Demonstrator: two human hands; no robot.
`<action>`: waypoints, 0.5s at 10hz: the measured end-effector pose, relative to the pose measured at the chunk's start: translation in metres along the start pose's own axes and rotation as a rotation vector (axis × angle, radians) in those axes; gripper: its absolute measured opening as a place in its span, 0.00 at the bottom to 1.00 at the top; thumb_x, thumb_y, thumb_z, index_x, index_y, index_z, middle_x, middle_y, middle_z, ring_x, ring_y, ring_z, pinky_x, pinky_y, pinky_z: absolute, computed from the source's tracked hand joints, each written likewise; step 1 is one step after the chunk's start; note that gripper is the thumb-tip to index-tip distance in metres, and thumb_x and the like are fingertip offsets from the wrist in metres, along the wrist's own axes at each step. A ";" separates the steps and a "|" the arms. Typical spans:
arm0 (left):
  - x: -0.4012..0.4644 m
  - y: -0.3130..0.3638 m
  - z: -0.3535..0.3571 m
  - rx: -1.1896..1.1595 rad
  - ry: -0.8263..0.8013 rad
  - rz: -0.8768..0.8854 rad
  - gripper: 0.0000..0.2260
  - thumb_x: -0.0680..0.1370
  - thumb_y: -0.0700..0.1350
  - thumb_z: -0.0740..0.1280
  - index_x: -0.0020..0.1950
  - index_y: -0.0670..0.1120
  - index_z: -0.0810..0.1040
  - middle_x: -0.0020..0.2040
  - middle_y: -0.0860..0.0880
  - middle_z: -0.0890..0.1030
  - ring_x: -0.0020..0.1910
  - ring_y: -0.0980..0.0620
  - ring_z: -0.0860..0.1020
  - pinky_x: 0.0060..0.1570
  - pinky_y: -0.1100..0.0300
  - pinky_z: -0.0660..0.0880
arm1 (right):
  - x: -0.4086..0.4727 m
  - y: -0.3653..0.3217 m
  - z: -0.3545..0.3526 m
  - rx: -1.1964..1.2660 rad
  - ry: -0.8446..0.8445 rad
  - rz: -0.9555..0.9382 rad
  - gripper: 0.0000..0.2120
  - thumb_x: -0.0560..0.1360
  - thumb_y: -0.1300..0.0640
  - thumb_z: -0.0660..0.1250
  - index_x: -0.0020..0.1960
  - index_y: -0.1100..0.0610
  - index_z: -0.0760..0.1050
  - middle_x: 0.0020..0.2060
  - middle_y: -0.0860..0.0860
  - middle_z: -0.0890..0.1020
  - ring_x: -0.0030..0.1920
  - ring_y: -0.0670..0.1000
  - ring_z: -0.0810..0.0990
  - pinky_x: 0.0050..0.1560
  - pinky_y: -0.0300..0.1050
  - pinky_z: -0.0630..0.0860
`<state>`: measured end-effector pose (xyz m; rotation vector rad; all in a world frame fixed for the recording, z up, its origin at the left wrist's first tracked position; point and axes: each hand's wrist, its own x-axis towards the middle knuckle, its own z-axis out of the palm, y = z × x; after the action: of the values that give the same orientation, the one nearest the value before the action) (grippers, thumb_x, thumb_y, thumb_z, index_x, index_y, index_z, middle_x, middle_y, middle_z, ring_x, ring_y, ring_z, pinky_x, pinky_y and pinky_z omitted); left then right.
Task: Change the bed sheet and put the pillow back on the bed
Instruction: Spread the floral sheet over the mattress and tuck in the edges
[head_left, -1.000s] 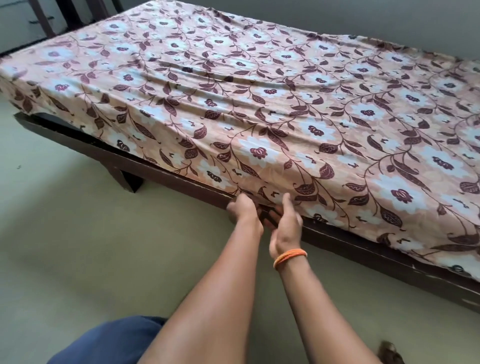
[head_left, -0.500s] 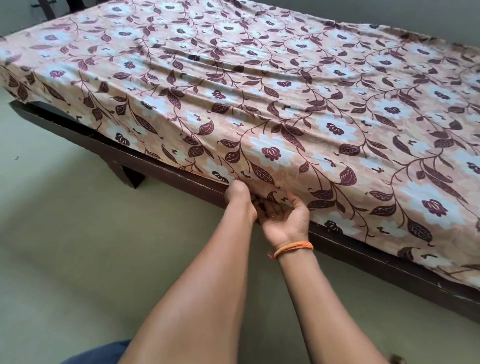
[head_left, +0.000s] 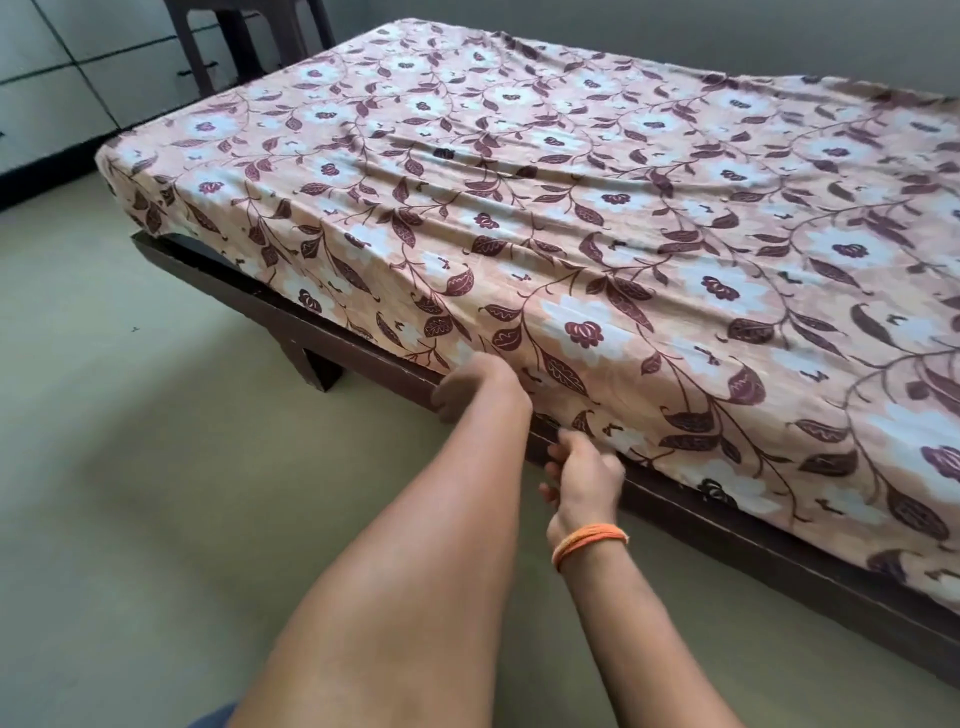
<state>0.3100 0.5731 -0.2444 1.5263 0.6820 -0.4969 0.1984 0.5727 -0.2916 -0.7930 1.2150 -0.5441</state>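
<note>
A floral bed sheet (head_left: 597, 218), peach cotton-looking cloth with maroon leaves and pale blooms, covers the rectangular mattress, wrinkled toward its middle. Beneath runs a dark wooden bed frame (head_left: 332, 338). The left hand (head_left: 467, 387) curls at the sheet's lower edge; whether it grips cloth is unclear. The right hand (head_left: 584, 475), with an orange thread bracelet (head_left: 589, 540), pinches the hem.

Peach bed sheet (head_left: 571, 218) with white flowers and maroon leaves; dark brown bed frame (head_left: 363, 358); orange wristband (head_left: 589, 540).
</note>
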 end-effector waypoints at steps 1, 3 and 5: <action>0.026 0.021 0.011 -0.008 0.078 0.065 0.24 0.83 0.47 0.50 0.79 0.41 0.57 0.78 0.42 0.61 0.75 0.42 0.63 0.73 0.47 0.62 | 0.002 0.006 0.024 -0.133 -0.115 -0.104 0.03 0.73 0.57 0.68 0.41 0.55 0.75 0.37 0.52 0.81 0.35 0.51 0.77 0.36 0.45 0.72; 0.083 0.011 -0.005 -0.222 0.100 -0.087 0.09 0.79 0.39 0.61 0.56 0.45 0.77 0.57 0.46 0.80 0.45 0.48 0.76 0.43 0.58 0.75 | 0.014 0.003 0.057 -0.628 -0.291 -0.240 0.17 0.75 0.60 0.64 0.64 0.57 0.75 0.58 0.55 0.81 0.57 0.55 0.78 0.56 0.45 0.73; 0.078 0.027 -0.027 -0.092 -0.055 -0.180 0.12 0.73 0.34 0.66 0.56 0.42 0.81 0.52 0.41 0.84 0.39 0.46 0.81 0.37 0.55 0.83 | -0.007 -0.024 0.078 -1.062 -0.454 -0.389 0.19 0.78 0.57 0.63 0.68 0.60 0.69 0.65 0.59 0.75 0.66 0.59 0.72 0.66 0.48 0.67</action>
<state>0.3830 0.6093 -0.2752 1.3667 0.7931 -0.6324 0.2726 0.5819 -0.2576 -1.9584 0.8650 0.0442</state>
